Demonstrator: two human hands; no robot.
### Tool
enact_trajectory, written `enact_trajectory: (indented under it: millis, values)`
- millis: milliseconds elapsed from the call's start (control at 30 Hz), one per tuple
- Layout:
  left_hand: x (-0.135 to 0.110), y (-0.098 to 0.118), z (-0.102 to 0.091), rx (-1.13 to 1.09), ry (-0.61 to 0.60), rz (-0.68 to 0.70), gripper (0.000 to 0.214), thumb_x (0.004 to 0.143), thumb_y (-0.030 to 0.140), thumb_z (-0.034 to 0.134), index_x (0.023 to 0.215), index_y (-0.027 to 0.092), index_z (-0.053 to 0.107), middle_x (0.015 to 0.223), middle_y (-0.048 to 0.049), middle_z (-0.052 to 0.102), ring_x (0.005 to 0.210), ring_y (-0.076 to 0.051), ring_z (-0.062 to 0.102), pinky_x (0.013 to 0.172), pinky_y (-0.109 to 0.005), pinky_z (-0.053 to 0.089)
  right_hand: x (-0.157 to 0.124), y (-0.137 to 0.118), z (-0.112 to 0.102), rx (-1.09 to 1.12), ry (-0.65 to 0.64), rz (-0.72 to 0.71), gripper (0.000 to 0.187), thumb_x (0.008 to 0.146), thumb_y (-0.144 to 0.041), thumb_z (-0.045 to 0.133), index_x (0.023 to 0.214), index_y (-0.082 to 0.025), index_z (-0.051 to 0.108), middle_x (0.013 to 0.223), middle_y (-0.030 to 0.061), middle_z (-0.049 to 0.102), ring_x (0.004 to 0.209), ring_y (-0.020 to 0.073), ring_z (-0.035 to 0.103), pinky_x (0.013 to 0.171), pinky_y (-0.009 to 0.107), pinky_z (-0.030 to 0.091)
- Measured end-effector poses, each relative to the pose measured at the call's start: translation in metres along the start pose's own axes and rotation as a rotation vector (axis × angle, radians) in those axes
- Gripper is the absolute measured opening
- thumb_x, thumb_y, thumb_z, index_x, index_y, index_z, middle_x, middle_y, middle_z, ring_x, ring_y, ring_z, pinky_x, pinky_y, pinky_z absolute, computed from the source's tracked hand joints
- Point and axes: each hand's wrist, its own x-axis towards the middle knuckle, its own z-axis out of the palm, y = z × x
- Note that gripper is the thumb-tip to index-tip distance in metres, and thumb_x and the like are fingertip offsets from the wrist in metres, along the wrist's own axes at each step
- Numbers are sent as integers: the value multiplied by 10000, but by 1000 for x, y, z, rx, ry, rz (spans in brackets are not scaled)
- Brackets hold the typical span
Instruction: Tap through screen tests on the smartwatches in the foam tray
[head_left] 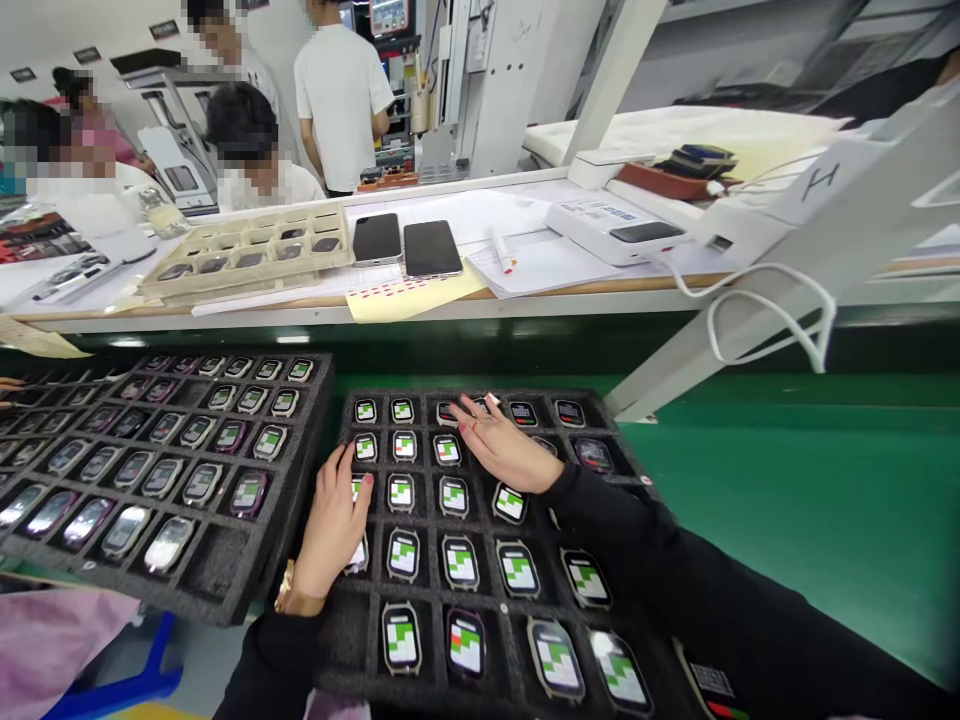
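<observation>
A black foam tray (345,628) lies before me, its compartments holding smartwatches with lit screens. Most screens, like that of the watch (403,553) near the middle, show white and green blocks. My left hand (330,525) rests at the tray's left edge, fingers extended over the leftmost column and partly covering watches there. Stretched across the far rows, my right hand (510,445) has its fingertips on a watch (447,413) in the back row. Its fingers lie fairly flat, and the palm hides the compartments below. Several back-right watches, such as one (570,413), show dark screens with text.
Another foam tray (221,560) of watches adjoins on the left, with another person's fingers at its far-left edge. On the shelf behind are a cream divided tray (247,250), two phones (432,248), papers and a white device (615,230). A slanted white post (750,260) rises at right. Several people are beyond.
</observation>
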Motion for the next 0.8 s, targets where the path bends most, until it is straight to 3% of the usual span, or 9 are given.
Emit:
enact_trajectory:
  millis: [133, 433, 600, 800]
  values:
    - [0, -2, 1, -10, 18, 1, 535, 1028, 428, 317, 1491, 161, 312, 1499, -162, 355, 1408, -296, 327, 1177, -543, 309, -6, 8, 0, 20, -15, -22, 501, 1045, -222, 199, 1302, -37, 588, 1417, 216, 515, 1423, 355, 299, 1171, 631, 235]
    - [2, -1, 0, -15, 19, 6, 530, 1027, 425, 315, 1484, 155, 321, 1486, -163, 367, 1405, -291, 335, 1184, -546, 299, -40, 34, -11, 3, 4, 59, 570, 1055, -274, 122, 1386, 14, 486, 1468, 227, 447, 1441, 351, 254, 1151, 653, 253]
    - [2, -1, 1, -30, 37, -9, 531, 1023, 436, 319, 1477, 161, 337, 1481, -162, 379, 1406, -290, 345, 1183, -544, 303, -39, 36, -3, -45, -13, 23, 527, 1035, -226, 176, 1339, -2, 542, 1442, 221, 484, 1438, 360, 261, 1138, 671, 257]
    - [4, -1, 0, -38, 21, -38, 571, 1021, 471, 285, 1469, 122, 344, 1489, -173, 367, 1410, -294, 334, 1197, -548, 279, -54, 45, -18, -110, -4, -4, 505, 1038, -191, 195, 1173, -34, 655, 1428, 240, 496, 1419, 393, 292, 1131, 675, 261]
